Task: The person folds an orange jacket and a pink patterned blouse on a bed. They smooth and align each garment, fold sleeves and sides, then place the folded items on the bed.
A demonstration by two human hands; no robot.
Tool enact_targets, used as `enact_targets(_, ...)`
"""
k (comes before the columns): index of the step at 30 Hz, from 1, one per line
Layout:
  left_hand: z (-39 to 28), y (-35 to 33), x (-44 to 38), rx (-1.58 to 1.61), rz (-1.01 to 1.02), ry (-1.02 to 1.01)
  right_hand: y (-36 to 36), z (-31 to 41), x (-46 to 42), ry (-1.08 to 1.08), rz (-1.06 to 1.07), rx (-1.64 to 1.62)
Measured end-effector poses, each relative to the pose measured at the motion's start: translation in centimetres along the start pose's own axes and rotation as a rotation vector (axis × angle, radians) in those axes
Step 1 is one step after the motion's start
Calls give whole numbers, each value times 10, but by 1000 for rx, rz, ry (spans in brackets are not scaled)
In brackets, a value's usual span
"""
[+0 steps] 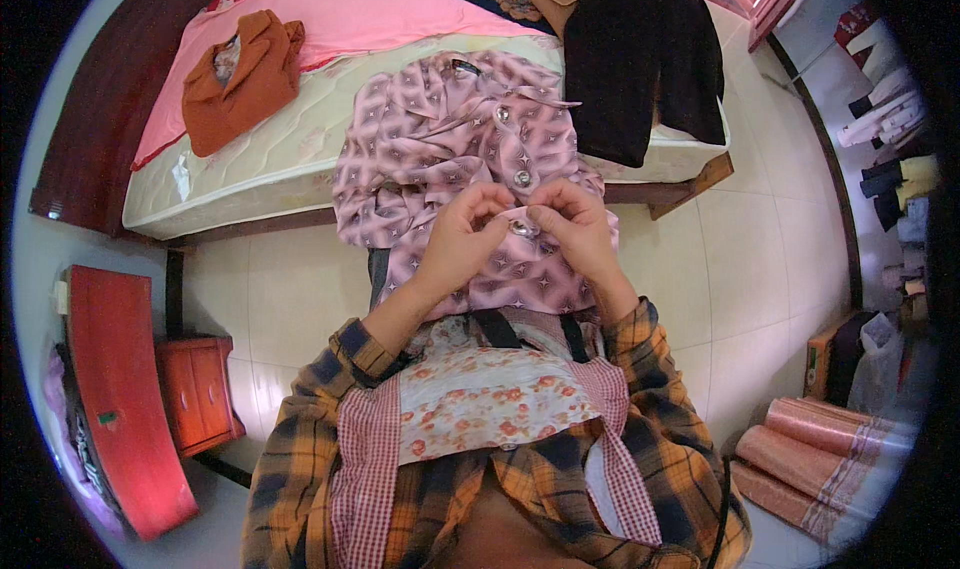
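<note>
A pink patterned garment (420,156) with large shiny buttons is spread over my lap and the near edge of the bed. My left hand (480,228) pinches the fabric beside a shiny button (523,228), thumb and fingers close together. From the other side my right hand (574,220) grips the same strip of cloth, its thumb just above that button. Two more buttons (523,179) lie in a line farther up the garment. Whether the button is through a hole cannot be seen.
The mattress (300,141) holds a folded rust-orange coat (247,89), a pink sheet (360,6) and a black garment (637,59). A small red cabinet (196,393) stands at the lower left, near a red panel (120,389). Rolled shiny material (795,449) lies at the lower right.
</note>
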State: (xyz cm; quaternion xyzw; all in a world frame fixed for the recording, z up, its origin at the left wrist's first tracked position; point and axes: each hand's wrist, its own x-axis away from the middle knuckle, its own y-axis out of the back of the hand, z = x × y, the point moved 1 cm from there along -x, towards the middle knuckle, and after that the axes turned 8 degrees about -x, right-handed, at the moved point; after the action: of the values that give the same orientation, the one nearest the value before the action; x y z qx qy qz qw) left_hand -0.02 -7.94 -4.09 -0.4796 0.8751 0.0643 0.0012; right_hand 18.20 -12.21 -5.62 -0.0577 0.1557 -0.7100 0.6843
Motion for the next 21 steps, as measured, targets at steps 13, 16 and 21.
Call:
enact_targets(13,12,-4,-4,494,-128,185,-10,3,3,-41,-3,57)
enact_targets(16,7,-5,-2,471,-157,163,-11,5,5,-44,-1,162)
enact_targets(21,13,10,-9,437,6,227,-22,10,7,18,-11,342)
